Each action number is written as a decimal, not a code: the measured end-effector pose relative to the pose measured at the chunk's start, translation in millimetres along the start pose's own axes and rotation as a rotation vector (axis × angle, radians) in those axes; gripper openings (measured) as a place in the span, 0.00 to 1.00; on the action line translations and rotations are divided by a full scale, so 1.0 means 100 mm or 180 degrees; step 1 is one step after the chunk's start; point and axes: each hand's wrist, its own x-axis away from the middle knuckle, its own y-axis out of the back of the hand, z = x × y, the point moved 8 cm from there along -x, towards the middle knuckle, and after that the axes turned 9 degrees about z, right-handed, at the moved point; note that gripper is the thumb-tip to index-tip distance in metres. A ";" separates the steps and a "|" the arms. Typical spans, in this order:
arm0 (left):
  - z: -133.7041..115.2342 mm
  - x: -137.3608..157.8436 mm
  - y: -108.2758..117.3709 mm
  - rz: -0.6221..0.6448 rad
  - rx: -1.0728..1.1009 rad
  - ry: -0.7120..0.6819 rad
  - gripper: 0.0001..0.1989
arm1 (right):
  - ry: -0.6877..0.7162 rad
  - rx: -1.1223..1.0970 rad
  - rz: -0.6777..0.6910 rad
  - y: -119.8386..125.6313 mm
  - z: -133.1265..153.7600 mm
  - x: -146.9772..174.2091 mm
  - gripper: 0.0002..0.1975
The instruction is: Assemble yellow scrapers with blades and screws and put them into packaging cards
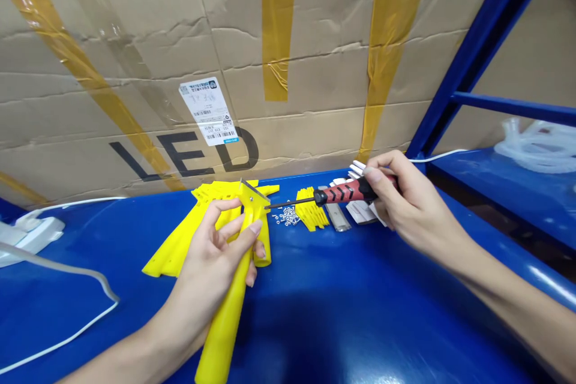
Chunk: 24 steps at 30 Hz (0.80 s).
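My left hand (220, 246) is wrapped round the long yellow handle of a scraper (224, 324), its head tilted up and away from me. A thin metal blade (255, 191) sits at the top of that head. In my right hand (405, 198) is a red and black screwdriver (344, 192), held almost level and pointing left. Its tip meets the side of the scraper head; whether it sits in a screw cannot be made out. Behind my left hand lies a pile of yellow scraper handles (180, 246).
Small metal fasteners (288, 215), slim yellow plastic pieces (311, 211), grey flat blades (336, 217) and white packets (360, 210) lie on the blue table (342, 312). Behind stands a taped cardboard box (315, 120). A white power strip (33, 237) with cables is left; a blue frame (463, 72) rises right.
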 end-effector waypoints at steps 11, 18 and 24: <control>-0.01 -0.03 0.02 -0.0096 0.0040 0.0033 0.26 | 0.0063 0.0016 0.0083 -0.01 0.05 0.02 0.12; 0.02 -0.02 0.00 -0.0144 0.0131 0.0101 0.27 | 0.0128 -0.0112 0.0160 -0.03 0.04 0.00 0.11; 0.00 -0.01 0.01 -0.0155 0.0072 0.0060 0.28 | 0.0117 -0.0333 0.0610 -0.07 0.01 -0.01 0.19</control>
